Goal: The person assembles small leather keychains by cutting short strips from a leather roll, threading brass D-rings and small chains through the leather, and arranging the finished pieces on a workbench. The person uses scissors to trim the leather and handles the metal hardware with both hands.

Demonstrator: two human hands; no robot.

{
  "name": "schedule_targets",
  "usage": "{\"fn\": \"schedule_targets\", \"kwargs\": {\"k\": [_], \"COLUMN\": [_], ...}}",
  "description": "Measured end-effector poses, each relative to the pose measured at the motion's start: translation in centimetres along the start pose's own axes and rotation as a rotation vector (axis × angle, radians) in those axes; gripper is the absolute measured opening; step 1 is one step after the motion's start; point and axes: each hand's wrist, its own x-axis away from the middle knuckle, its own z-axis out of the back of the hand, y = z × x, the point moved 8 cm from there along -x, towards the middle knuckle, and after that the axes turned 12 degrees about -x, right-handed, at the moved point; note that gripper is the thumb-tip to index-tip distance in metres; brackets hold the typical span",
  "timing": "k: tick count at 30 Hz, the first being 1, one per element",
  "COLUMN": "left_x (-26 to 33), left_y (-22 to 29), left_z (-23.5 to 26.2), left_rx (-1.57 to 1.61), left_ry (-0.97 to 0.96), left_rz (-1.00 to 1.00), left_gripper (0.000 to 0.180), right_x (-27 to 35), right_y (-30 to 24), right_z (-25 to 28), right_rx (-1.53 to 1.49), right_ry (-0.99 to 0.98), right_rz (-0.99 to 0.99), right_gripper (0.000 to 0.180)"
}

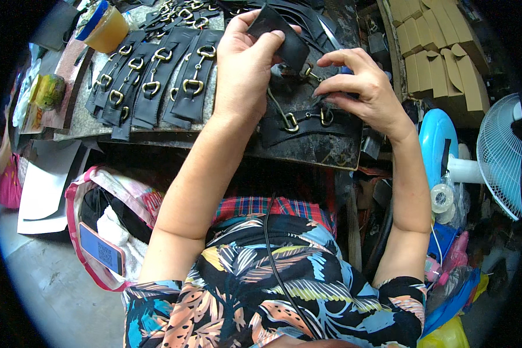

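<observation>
My left hand point(246, 64) is raised over the worktable and grips a black leather strap piece point(281, 37), its thumb pressed flat on the face. A gold horsebit-style buckle point(307, 72) hangs at the strap's lower end. Just right of it is my right hand point(362, 87), its index finger stretched toward the buckle. Its thumb and middle finger come together at a small dark bit that I cannot make out. Beneath both hands lies another black strap point(307, 127) with gold buckle rings on the table.
Several black straps with gold buckles point(156, 72) lie in a row at left, with more piled behind. A tub of amber stuff point(107, 28) stands at the far left. Scissor-like blades point(329, 32) lie beyond my right hand. Cardboard boxes point(441, 52) and a fan point(501, 153) are at right.
</observation>
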Motion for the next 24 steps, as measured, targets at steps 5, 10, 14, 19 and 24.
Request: {"fn": "schedule_targets", "kwargs": {"k": [5,10,14,19,24], "left_x": [0.2,0.6,0.7,0.8,0.9], "left_y": [0.0,-0.1,-0.3,-0.2,0.0], "left_z": [-0.7,-0.6,-0.9,-1.1,-1.1], "left_rx": [-0.049,-0.065,0.006,-0.007,-0.039], "left_ry": [-0.042,-0.041,-0.105,-0.127,-0.167], "left_rz": [0.046,0.081,0.119,0.134,0.138], "left_gripper": [0.027,0.017,0.019,0.017,0.018], "right_x": [-0.6,-0.6,-0.5,-0.4,-1.0], "right_y": [0.5,-0.7,-0.4,0.3,-1.7], "right_z": [0.8,-0.4,-0.6,-0.8,0.1], "right_rx": [-0.606,-0.323,-0.31,-0.284,0.083], "right_ry": [0.333,0.563,0.731,0.803,0.762], "right_rz": [-0.234,-0.341,-0.358,-0.371,-0.147], "right_gripper": [0.021,0.023,0.018,0.017,0.012]}}
